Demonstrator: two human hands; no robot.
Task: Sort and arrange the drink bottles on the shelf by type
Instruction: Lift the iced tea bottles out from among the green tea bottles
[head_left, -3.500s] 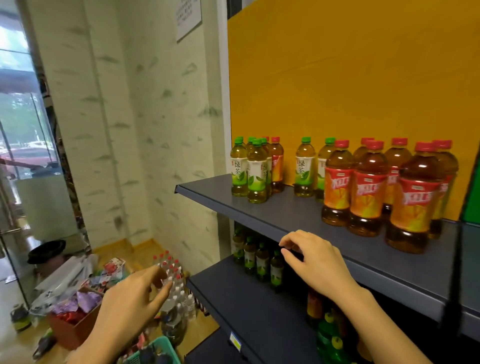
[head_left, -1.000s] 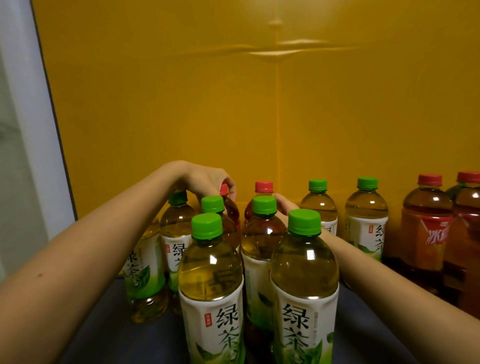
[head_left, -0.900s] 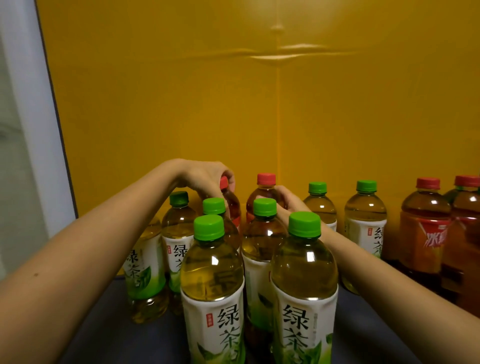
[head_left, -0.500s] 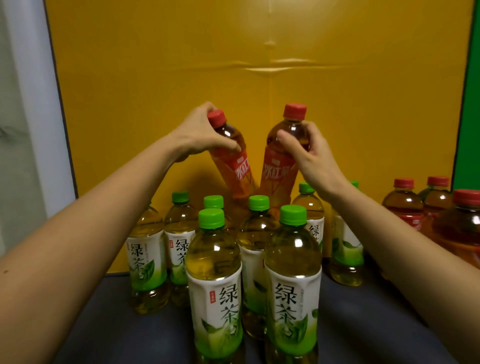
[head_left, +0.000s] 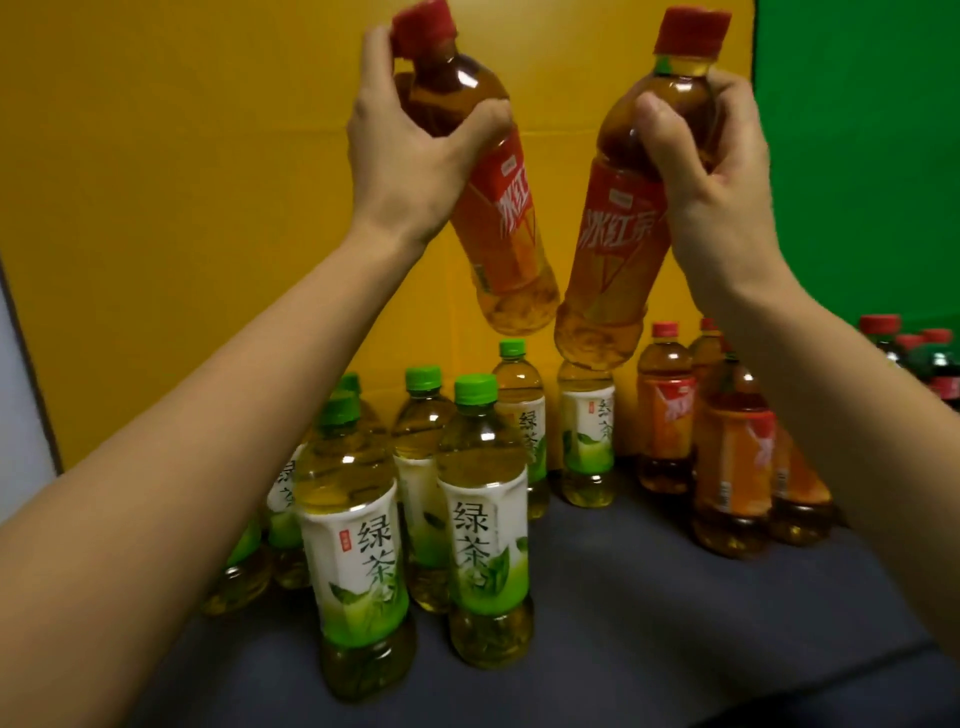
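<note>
Two red-capped iced tea bottles (head_left: 615, 228) hang tilted above the green tea bottles (head_left: 483, 519), bases nearly touching, likely lifted clear to join the red-capped group (head_left: 732, 452) at right; left hand (head_left: 410, 161) and right hand (head_left: 711, 176) fingers wrap each bottle's shoulder, over the shelf (head_left: 675, 623)

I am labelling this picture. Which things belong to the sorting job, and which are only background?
Job: left hand and right hand, each holding a red-capped tea bottle; green tea bottles; standing red-capped bottles; shelf.

Background: yellow panel; green panel.
</note>
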